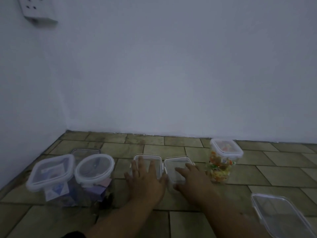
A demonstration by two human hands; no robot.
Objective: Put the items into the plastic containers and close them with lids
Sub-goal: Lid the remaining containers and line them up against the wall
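Two small clear containers stand side by side on the tiled floor (283,172), almost touching. The left hand (145,177) is laid flat on the lid of the left small container (147,156), and the right hand (190,177) on the lid of the right small container (176,160). The fingers of both are spread and straight, and nothing is gripped. No contents can be made out inside the two.

The containers are judged to be light, thin, stiff plastic, smooth and rather slippery, so sliding on the tiles is to be expected if they are pushed sideways. A hold is best taken on the side walls, or pressure given from above on the lid edges where the clips sit.

To the left, well apart, a square container (49,170) and a round container (94,167) are already lidded. A tall container (221,167) with colourful items stands near on the right. Open floor is left in front, up to the wall (171,74).
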